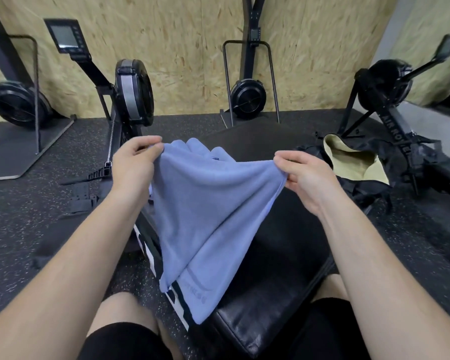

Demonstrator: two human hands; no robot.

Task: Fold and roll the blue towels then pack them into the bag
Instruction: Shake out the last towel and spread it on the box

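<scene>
A blue towel (205,211) hangs folded in half in the air above a black padded bench (278,268). My left hand (135,162) pinches its upper left corner and my right hand (304,175) pinches its upper right corner. The lower end of the towel drapes down over the bench's left edge. Behind it more blue towels (200,149) lie on the bench, mostly hidden. A black bag (359,162) with a tan lining lies open on the floor to the right of the bench.
Rowing machines stand around: one (130,94) right behind my left hand, another (390,105) behind the bag, and further machines along the chipboard wall. The floor is black speckled rubber. My knees in black shorts frame the bench's near end.
</scene>
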